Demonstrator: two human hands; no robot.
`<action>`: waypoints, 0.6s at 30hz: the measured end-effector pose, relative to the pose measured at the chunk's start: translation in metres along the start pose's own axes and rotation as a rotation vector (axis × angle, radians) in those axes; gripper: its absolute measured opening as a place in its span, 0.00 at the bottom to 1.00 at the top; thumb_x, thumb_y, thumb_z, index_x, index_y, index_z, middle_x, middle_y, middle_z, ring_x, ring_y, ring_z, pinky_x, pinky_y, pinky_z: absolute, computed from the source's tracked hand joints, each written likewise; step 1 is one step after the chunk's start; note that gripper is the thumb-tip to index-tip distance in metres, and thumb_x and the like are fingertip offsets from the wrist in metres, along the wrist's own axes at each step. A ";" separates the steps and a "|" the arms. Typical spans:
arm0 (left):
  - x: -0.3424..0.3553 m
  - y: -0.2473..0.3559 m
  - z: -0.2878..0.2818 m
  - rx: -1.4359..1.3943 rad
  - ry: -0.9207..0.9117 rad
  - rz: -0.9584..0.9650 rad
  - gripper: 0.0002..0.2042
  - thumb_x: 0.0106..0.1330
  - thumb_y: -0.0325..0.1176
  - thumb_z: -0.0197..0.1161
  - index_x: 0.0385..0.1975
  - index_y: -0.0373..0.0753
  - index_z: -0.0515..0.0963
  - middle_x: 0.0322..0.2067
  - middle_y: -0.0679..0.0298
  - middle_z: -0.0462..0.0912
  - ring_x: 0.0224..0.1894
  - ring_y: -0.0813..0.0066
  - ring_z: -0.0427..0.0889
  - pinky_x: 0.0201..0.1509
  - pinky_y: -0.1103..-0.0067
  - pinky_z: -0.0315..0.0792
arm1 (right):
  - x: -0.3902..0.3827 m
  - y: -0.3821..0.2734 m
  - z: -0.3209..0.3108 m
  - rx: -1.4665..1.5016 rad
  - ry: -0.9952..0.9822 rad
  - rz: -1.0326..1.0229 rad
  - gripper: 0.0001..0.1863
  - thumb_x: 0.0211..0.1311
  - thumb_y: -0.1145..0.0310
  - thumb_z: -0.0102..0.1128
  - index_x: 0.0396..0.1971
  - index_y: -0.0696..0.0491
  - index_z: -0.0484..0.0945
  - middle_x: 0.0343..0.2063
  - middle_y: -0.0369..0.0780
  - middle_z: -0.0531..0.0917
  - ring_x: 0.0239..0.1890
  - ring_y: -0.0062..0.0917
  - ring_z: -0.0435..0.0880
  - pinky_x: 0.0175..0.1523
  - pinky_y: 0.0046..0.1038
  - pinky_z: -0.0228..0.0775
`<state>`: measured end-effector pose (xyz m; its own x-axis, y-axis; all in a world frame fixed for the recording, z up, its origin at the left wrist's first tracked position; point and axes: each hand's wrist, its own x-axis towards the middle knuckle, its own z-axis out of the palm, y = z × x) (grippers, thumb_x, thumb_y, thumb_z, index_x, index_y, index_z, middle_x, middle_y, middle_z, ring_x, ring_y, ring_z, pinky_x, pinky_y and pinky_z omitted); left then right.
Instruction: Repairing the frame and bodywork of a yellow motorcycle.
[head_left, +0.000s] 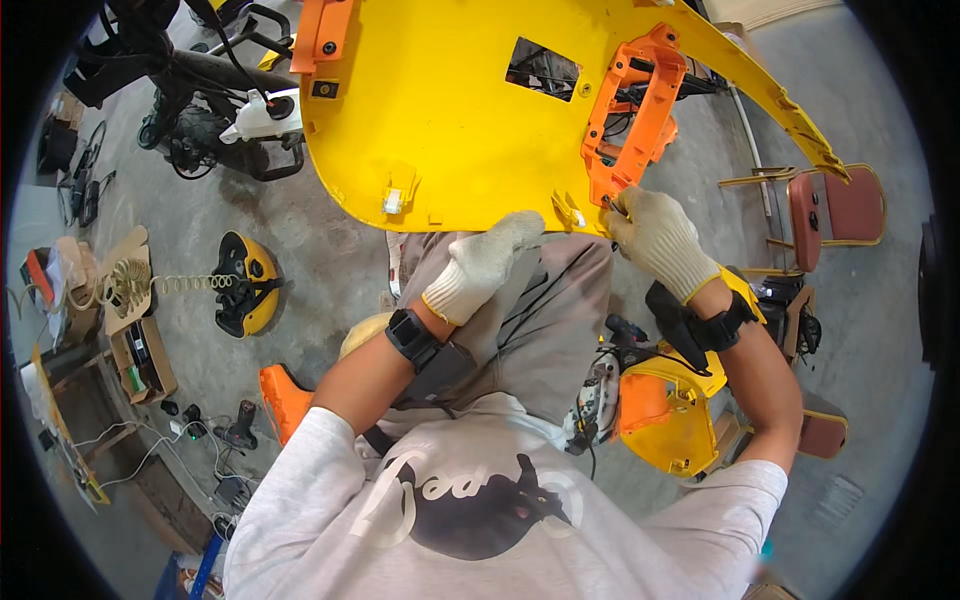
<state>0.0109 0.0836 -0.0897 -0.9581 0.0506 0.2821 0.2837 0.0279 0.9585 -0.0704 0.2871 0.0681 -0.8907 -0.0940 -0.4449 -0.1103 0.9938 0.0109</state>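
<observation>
A large yellow panel (440, 110) lies before me, curved edge toward my lap. On its right side sits an orange bracket (600, 150) with dark screws in it. My right hand (655, 238), in a cream knit glove, closes its fingers at the bracket's lower end; a small dark piece shows at the fingertips, too little to name. My left hand (483, 265), gloved too, rests at the panel's near edge above my thigh, fingers stretched out to the right with nothing visible in them. Small clips (568, 210) stand on the panel between both hands.
At the upper left stands a dark metal frame (200, 80) with cables. A yellow-and-black shell (247, 284) and an open carton (143, 360) lie on the floor at left. Yellow and orange parts (670, 410) sit by my right elbow. Red chairs (850, 205) stand at right.
</observation>
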 end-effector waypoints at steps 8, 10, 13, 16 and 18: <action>0.007 0.012 -0.005 0.168 0.001 0.154 0.12 0.61 0.18 0.67 0.44 0.34 0.81 0.41 0.51 0.87 0.46 0.55 0.87 0.52 0.70 0.80 | 0.011 0.005 -0.004 0.378 -0.224 0.112 0.22 0.67 0.57 0.48 0.29 0.62 0.80 0.18 0.46 0.83 0.19 0.34 0.85 0.30 0.36 0.78; 0.009 0.019 -0.004 -0.024 -0.031 0.009 0.12 0.62 0.18 0.67 0.45 0.35 0.81 0.40 0.51 0.87 0.45 0.53 0.87 0.51 0.69 0.80 | 0.009 0.006 -0.003 0.436 -0.223 0.123 0.21 0.66 0.58 0.48 0.28 0.62 0.80 0.18 0.44 0.83 0.17 0.30 0.83 0.27 0.33 0.77; 0.006 0.010 -0.003 0.104 -0.006 0.079 0.13 0.63 0.19 0.67 0.46 0.36 0.81 0.41 0.51 0.86 0.46 0.57 0.86 0.51 0.70 0.80 | 0.009 0.006 0.000 0.541 -0.222 0.124 0.19 0.65 0.60 0.49 0.27 0.62 0.79 0.18 0.42 0.83 0.15 0.25 0.82 0.22 0.29 0.75; 0.003 0.007 0.001 -0.161 0.014 -0.101 0.11 0.66 0.22 0.65 0.47 0.35 0.81 0.43 0.56 0.86 0.46 0.63 0.86 0.52 0.72 0.79 | 0.011 0.007 -0.001 0.600 -0.245 0.119 0.18 0.65 0.61 0.49 0.27 0.62 0.79 0.18 0.41 0.84 0.15 0.25 0.82 0.22 0.28 0.75; 0.001 -0.002 0.004 -0.381 0.045 -0.234 0.09 0.68 0.24 0.63 0.46 0.34 0.81 0.44 0.59 0.85 0.47 0.67 0.85 0.53 0.74 0.78 | 0.014 0.010 0.002 0.613 -0.264 0.124 0.18 0.65 0.62 0.50 0.28 0.62 0.79 0.19 0.41 0.84 0.15 0.24 0.81 0.22 0.27 0.75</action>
<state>0.0092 0.0880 -0.0918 -0.9979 0.0429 0.0496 0.0323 -0.3368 0.9410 -0.0830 0.2960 0.0603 -0.7343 -0.0374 -0.6778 0.3246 0.8575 -0.3991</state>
